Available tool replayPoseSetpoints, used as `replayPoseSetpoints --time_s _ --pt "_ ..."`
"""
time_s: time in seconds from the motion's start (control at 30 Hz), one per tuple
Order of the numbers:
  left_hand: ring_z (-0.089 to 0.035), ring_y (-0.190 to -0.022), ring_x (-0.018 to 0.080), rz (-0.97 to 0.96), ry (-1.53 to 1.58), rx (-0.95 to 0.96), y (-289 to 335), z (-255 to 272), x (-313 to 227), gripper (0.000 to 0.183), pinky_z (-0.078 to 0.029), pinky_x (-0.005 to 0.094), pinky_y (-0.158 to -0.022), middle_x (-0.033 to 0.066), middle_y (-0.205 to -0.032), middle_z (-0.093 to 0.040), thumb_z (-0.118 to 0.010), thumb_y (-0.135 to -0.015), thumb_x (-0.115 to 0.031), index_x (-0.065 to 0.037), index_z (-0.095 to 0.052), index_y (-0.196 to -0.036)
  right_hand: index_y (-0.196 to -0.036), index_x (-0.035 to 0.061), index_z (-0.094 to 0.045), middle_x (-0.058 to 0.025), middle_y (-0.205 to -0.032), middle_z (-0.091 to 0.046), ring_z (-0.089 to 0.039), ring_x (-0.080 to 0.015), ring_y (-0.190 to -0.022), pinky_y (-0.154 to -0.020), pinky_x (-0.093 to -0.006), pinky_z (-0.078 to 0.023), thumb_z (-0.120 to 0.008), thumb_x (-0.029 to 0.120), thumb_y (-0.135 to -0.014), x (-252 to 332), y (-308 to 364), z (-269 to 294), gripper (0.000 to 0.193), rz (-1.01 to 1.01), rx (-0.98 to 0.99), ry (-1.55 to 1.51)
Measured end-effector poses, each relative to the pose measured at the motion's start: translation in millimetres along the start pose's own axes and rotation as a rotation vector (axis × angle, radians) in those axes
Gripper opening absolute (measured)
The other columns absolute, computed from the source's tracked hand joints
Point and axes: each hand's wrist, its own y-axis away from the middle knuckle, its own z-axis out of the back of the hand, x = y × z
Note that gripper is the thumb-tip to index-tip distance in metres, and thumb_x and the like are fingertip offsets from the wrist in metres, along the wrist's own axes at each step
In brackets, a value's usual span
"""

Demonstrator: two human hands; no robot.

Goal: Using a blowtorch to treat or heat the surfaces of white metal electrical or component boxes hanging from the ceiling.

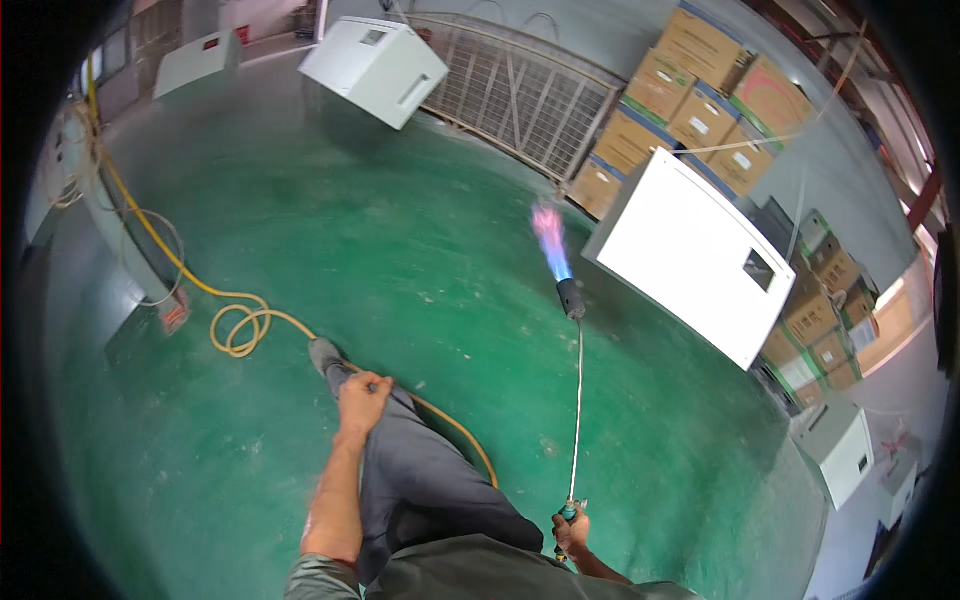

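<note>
My right hand (571,530) is closed round the green handle of a long gas torch (578,410). Its thin metal rod runs away from me to a dark burner head (570,298), where a blue and pink flame (550,243) burns. To the right of the flame, apart from it, hangs a white box-shaped metal cabinet (690,255) with a small square cutout. My left hand (364,402) is closed above my left leg; a small dark spot shows at its fingers, too small to name.
A yellow hose (237,330) loops over the green floor (400,250) and passes my left foot. More white cabinets (375,70) hang at the far left and at the right (838,450). Stacked cardboard boxes (700,110) stand behind, beside a metal mesh frame (510,95).
</note>
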Motion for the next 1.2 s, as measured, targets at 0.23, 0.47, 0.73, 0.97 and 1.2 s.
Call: replayPoseSetpoints --time_s 0.23,0.47,0.73,0.97,1.2 --pt "-0.061 -0.099 0.0287 -0.052 -0.412 0.035 5 -8 -40 0.020 -0.042 0.0458 -0.090 0.0094 -0.089 -0.068 -0.074 -0.079 -0.027 -0.008 -0.070 -0.071 -0.086 0.0043 -0.052 -0.0013 -0.059 -0.050 -0.050 -0.0131 -0.043 -0.039 -0.0301 -0.040 -0.062 0.004 -0.080 84 -64 -75 0.011 0.037 0.204 -0.054" --pt "-0.059 -0.105 0.0283 0.014 -0.412 -0.008 3 -3 -39 0.022 -0.040 0.0450 -0.094 0.0081 -0.096 -0.068 -0.071 -0.081 -0.030 -0.009 -0.071 -0.075 -0.084 0.0039 -0.053 -0.0047 -0.058 -0.051 -0.051 -0.0162 -0.042 -0.039 -0.0318 -0.041 -0.061 0.003 -0.082 228 -142 -161 0.008 0.180 0.396 -0.046" --pt "-0.063 -0.101 0.0299 0.187 -0.434 0.051 -18 4 -31 0.027 -0.045 0.0443 -0.090 0.0100 -0.091 -0.072 -0.067 -0.084 -0.033 -0.008 -0.071 -0.076 -0.081 0.0026 -0.053 -0.0035 -0.059 -0.052 -0.051 -0.0135 -0.043 -0.038 -0.0293 -0.041 -0.061 0.010 -0.085 397 -201 -241 0.011 0.360 0.468 -0.148" --pt "-0.064 -0.099 0.0307 0.230 -0.450 0.056 -25 7 -30 0.028 -0.046 0.0449 -0.088 0.0113 -0.090 -0.072 -0.067 -0.084 -0.034 -0.007 -0.071 -0.074 -0.082 0.0025 -0.054 -0.0041 -0.059 -0.053 -0.051 -0.0140 -0.042 -0.038 -0.0302 -0.040 -0.062 0.006 -0.081 428 -205 -282 0.009 0.354 0.526 -0.136" --pt "-0.065 -0.096 0.0312 0.217 -0.445 0.053 -27 9 -29 0.028 -0.047 0.0455 -0.087 0.0116 -0.088 -0.072 -0.068 -0.083 -0.033 -0.007 -0.072 -0.075 -0.086 0.0010 -0.056 -0.0053 -0.059 -0.055 -0.052 -0.0146 -0.043 -0.040 -0.0306 -0.041 -0.062 0.003 -0.082 360 -194 -279 0.008 0.300 0.568 -0.051"
